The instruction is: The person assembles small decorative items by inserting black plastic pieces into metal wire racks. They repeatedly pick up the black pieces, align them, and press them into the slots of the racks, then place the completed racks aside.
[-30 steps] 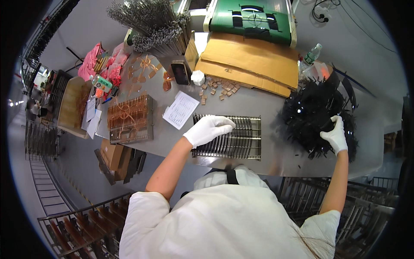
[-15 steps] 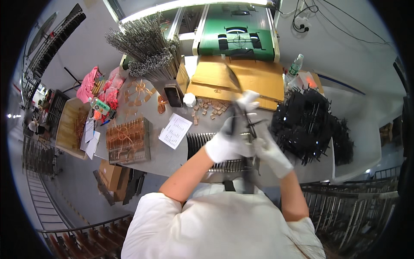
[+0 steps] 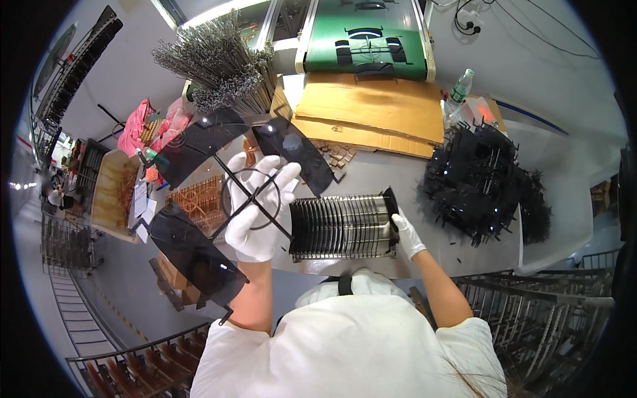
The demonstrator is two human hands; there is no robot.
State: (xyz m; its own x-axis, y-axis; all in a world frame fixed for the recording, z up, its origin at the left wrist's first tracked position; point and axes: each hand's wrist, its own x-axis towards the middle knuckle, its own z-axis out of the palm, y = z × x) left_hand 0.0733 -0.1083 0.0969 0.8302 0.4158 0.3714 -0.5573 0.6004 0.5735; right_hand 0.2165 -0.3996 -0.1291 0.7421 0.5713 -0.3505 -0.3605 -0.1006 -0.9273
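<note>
In my gloved left hand [image 3: 255,229], raised on the left over the table, is a black moulded lens frame: a ring crossed by runners. Several dark see-through lenses [image 3: 192,255] hang from the ends of those runners. My fingers are curled around the middle of it. Beside it on the table lies a metal slotted rack [image 3: 342,255], filled with a row of upright dark lenses. At the rack's right end, my gloved right hand [image 3: 408,237] has its fingers closed on the edge of a dark curved lens [image 3: 390,202].
A heap of black moulded pieces [image 3: 471,179] lies on the right. Flat cardboard [image 3: 371,113] is at the back, before a green conveyor [image 3: 365,20] carrying another lens frame. Thin metal rods [image 3: 212,66] stand bundled at back left, with small tan blocks [image 3: 342,156] nearer.
My hands were together above the rack, blurred around a dark piece. Now my left hand holds the lens frame out to the left, and my right hand is down at the rack's right end.
</note>
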